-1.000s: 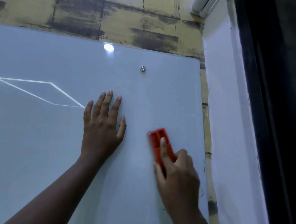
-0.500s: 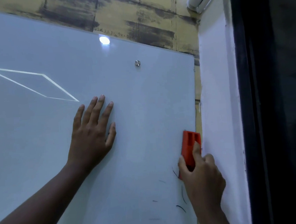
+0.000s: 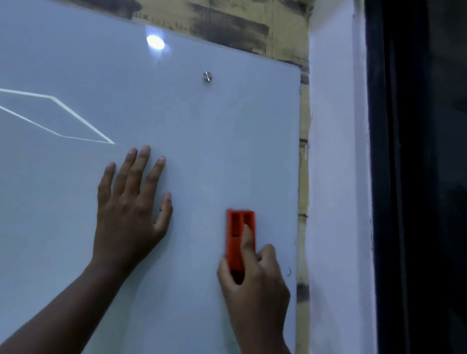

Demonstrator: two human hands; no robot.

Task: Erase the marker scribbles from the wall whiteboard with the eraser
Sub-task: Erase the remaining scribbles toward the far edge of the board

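Right hand [image 3: 255, 283] gripped the orange eraser [image 3: 238, 237] near the whiteboard's [image 3: 225, 149] right edge; left hand [image 3: 131, 209] lay flat, fingers spread.

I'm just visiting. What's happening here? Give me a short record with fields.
Surface: pale glossy wall whiteboard
Tool: orange plastic block eraser, upright against the board
Right hand: grips the eraser, forefinger along its back
Left hand: flat on the board, fingers spread
Marks left: small dark marker squiggle near the board's right edge
Fixing: round metal stud
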